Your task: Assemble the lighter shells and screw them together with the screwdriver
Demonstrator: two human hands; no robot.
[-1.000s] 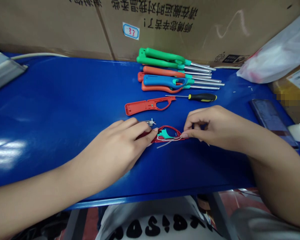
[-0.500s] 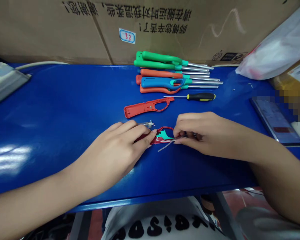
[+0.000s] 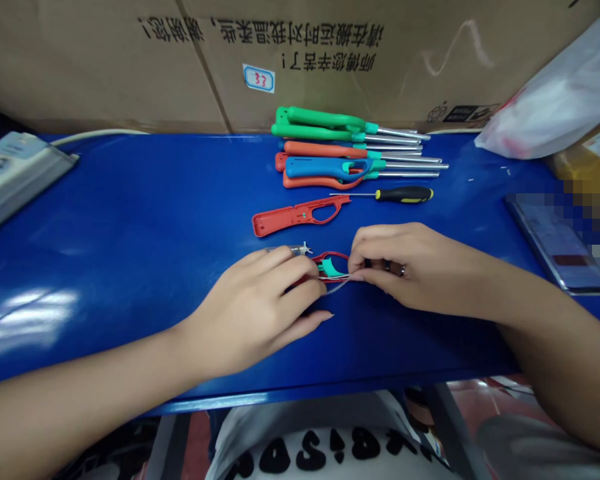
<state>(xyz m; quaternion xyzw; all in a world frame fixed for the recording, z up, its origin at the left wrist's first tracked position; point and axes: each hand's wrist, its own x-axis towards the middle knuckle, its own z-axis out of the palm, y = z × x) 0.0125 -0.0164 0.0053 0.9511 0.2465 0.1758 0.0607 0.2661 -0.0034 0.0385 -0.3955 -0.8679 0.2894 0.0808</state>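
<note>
My left hand lies over the handle end of an open red lighter shell half, its fingers curled down on it and its thumb held apart. A teal trigger piece and thin white wire sit in that half. My right hand is closed in a pinch at the shell's front end, on a thin pale tube that bends back toward my left fingers. Something small and shiny shows under the right fingers. Beyond my left fingers lies a clear fuel tank, partly hidden. The handle end is covered.
The other red shell half lies farther back, near a black-and-yellow screwdriver. Several assembled lighters lie stacked before a cardboard box. A phone and plastic bag are right; a grey-white device is left.
My left thumb has come off the shell and moved toward me, while the left fingers have shifted right over the shell. The loose end of the tube now bends toward the left fingers.
</note>
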